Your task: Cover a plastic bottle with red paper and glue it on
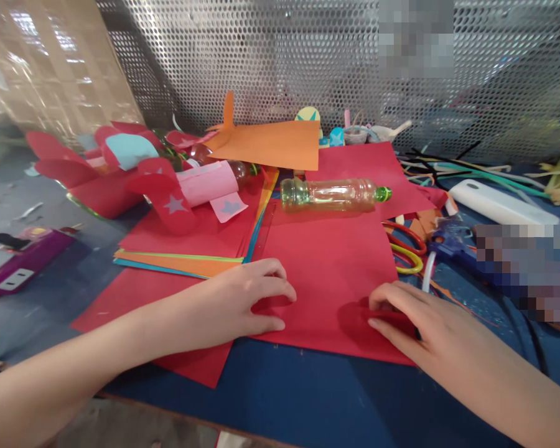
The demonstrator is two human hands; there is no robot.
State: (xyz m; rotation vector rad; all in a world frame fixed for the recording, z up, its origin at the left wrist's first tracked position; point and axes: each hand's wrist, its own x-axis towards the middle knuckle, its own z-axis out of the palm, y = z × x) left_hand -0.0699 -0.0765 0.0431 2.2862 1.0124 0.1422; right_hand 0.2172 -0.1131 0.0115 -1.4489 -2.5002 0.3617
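Observation:
My left hand (261, 298) rests on a large sheet of red paper (326, 267), its fingers bent and apart with nothing between them. On the right side of that sheet, my right hand (415, 317) touches the paper with curled fingers. Its thumb stands a little away from the fingertips. A small dark spot shows below its palm; I cannot make out what it is. Beyond both hands, a clear plastic bottle (331, 195) with a green cap end lies on its side on the red paper. Beside my left hand is a stack of coloured paper sheets (182, 262).
Red paper shapes (98, 180), a pink paper roll (210, 183) and an orange sheet (270, 143) lie at the back left. Scissors (408, 249), a blue glue gun (462, 249) and a white case (504, 205) are right. A purple power strip (28, 261) lies left. Perforated metal (270, 68) stands behind.

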